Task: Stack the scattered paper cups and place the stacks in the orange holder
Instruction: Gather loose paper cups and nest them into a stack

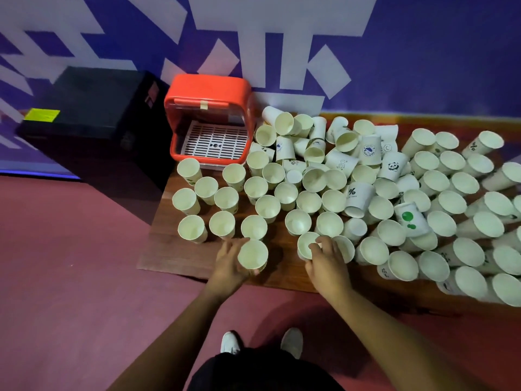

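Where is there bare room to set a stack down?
Bare wood at the near-left corner of the table, beside the left hand; the grate in the orange holder too. Right of the right hand, cups crowd tightly.

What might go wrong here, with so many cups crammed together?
The right hand pinches the rim of a front cup among tight neighbours; lifting it may topple the neighbouring cup. The left hand grips another cup; nesting them off-centre might crumple a rim. The heap of tipped cups beside the orange holder could slide when stacks go in.
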{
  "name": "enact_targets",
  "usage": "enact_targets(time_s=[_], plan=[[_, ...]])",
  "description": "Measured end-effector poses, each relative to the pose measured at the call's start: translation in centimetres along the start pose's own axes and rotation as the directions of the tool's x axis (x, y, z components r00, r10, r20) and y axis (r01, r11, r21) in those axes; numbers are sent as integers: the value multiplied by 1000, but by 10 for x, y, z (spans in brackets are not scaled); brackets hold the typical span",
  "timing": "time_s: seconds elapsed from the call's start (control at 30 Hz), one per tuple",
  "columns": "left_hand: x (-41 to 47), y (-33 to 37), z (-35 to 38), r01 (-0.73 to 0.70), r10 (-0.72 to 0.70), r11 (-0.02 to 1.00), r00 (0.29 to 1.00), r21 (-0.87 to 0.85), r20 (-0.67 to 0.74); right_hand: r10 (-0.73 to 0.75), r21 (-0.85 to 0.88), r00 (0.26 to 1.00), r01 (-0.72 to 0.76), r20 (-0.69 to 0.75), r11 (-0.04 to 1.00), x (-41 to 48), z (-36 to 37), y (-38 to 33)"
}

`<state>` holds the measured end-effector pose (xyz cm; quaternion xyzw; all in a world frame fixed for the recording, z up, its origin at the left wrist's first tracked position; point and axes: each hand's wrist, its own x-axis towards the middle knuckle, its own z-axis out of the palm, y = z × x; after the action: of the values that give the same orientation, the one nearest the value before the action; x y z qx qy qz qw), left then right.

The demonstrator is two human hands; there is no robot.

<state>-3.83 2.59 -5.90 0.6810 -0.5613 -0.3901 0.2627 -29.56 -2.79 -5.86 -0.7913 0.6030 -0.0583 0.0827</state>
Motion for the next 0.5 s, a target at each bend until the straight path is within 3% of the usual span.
enact_targets(time_s=[0.3,0.5], plan=[[-4,7,49,122,-122,990,992,63,-10,-146,-96,988,150,47,984,8,10,35],[-7,1,46,90,-88,992,996,85,-29,-200,149,979,205,-47,967,-1,-9,29]])
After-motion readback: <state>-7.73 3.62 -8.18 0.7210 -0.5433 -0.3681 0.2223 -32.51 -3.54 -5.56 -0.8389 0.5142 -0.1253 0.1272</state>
